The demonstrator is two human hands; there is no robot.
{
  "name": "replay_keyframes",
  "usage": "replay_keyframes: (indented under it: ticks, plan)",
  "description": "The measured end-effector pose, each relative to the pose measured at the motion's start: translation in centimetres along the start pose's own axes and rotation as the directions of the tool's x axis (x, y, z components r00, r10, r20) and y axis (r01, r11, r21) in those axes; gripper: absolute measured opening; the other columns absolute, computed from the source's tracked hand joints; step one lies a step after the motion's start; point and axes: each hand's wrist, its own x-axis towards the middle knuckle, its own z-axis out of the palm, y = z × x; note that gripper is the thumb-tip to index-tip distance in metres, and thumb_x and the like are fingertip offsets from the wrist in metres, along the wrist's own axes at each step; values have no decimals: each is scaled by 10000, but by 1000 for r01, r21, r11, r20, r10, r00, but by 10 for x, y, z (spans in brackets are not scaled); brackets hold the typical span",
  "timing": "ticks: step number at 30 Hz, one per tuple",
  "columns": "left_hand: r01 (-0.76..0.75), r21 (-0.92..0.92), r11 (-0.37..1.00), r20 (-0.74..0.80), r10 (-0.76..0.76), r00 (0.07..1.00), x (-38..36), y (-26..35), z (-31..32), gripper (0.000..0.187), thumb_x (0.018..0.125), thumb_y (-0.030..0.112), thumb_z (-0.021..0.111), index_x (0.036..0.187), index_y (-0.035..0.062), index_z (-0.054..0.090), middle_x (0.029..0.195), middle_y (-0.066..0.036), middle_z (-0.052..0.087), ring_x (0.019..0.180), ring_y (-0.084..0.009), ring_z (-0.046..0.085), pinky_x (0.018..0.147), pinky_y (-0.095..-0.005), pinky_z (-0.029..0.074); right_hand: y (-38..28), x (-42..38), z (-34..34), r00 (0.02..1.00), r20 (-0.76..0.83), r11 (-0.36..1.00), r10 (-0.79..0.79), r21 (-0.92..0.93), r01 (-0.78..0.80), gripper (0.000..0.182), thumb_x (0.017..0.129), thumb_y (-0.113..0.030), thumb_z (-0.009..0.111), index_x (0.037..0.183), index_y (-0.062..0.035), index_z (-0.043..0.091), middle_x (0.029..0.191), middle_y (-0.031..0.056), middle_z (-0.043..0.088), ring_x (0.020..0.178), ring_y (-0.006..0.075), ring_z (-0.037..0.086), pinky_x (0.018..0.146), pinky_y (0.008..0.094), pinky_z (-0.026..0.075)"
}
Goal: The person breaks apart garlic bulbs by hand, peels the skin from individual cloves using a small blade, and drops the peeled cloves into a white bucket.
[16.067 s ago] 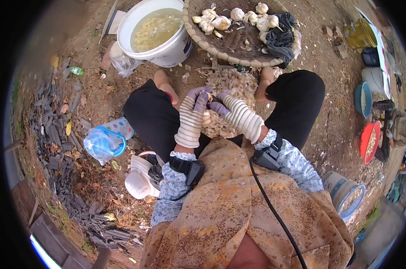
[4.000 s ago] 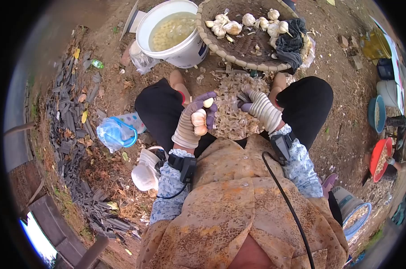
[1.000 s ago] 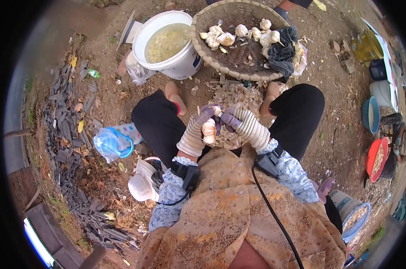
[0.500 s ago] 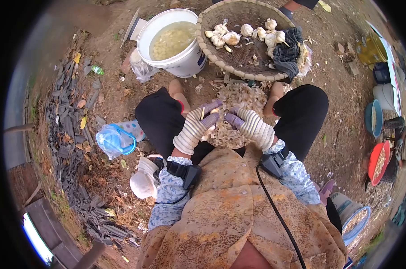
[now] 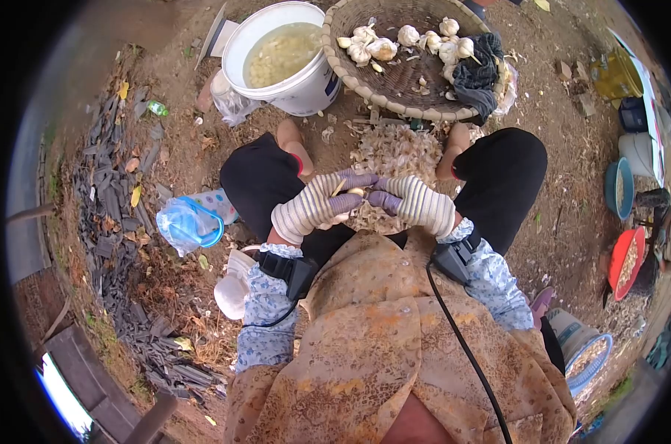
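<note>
Gloved hands meet over a heap of garlic skins
The left hand (image 5: 311, 208) reaches across, palm down, fingers curled; the right hand (image 5: 415, 203) faces it, fingertips pinching the small garlic clove (image 5: 357, 192) between them, above the skins (image 5: 394, 159)

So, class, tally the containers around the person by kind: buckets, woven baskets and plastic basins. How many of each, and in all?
White bucket: 1
Woven basket: 1
Plastic basins, blue and red: 2
Total: 4
</note>
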Motion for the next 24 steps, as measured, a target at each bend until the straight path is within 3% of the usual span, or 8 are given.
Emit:
replay_keyframes:
  ticks: [2,6,11,13,15,20,22,24]
  plan:
    - [120,-279,953,2,-125,992,-2,3,3,395,899,143,628,1265,2,580,676,6,531,514,-27,409,433,-194,267,-4,-4,-2,1000,-5,999,-1,40,1,359,951,-355,593,1116,-46,668,634,8,523,581,95,444,545,269,389]
    - [202,-487,850,83,-185,979,-5,4,7,449,868,153,657,1276,-11,562,706,-15,562,517,-55,456,441,-198,324,7,-3,-5,999,50,973,15,230,-26,317,954,-309,595,1076,-32,690,696,26,622,608,111,525,559,286,431]
    - [-11,-752,659,-84,-79,993,5,-26,20,490,856,182,667,1284,-15,536,767,-62,604,567,-136,557,499,-239,462,7,-5,-3,999,-8,921,32,389,-27,357,948,-340,604,1042,-6,687,693,2,587,595,64,492,537,245,399]
    - [-33,-737,675,-78,-37,996,9,-33,15,448,855,188,674,1241,-15,570,772,-75,617,574,-148,579,493,-243,467,5,-6,-3,999,-27,913,38,408,-24,368,947,-347,603,1036,0,683,682,0,576,586,61,484,532,242,393]
    - [-19,-496,868,-127,-51,991,9,-21,13,426,849,198,688,1209,-12,597,784,-82,629,575,-150,590,487,-249,472,6,-8,-2,996,8,828,93,555,-82,385,950,-363,592,1050,0,671,652,-7,554,578,50,470,507,226,373]
    - [-74,-422,904,-263,-44,964,9,-17,15,325,836,217,725,1060,4,626,808,-75,626,557,-152,595,485,-263,492,2,-10,-3,985,37,691,167,708,-144,369,954,-371,585,995,-14,667,647,-22,548,510,34,435,451,198,323]
    - [-281,-480,831,-358,107,928,12,-28,13,245,847,165,713,1005,9,608,822,-63,627,572,-136,598,501,-258,498,3,-12,-7,983,50,649,178,745,-156,364,953,-375,586,966,-20,667,649,-27,548,483,28,421,436,191,310]
    - [-286,-410,866,-374,126,919,11,-24,13,234,856,145,702,1019,10,603,833,-56,627,585,-126,598,514,-250,499,1,-14,-10,987,6,642,163,759,-111,365,949,-391,589,935,-33,660,629,-32,543,444,21,405,414,183,300]
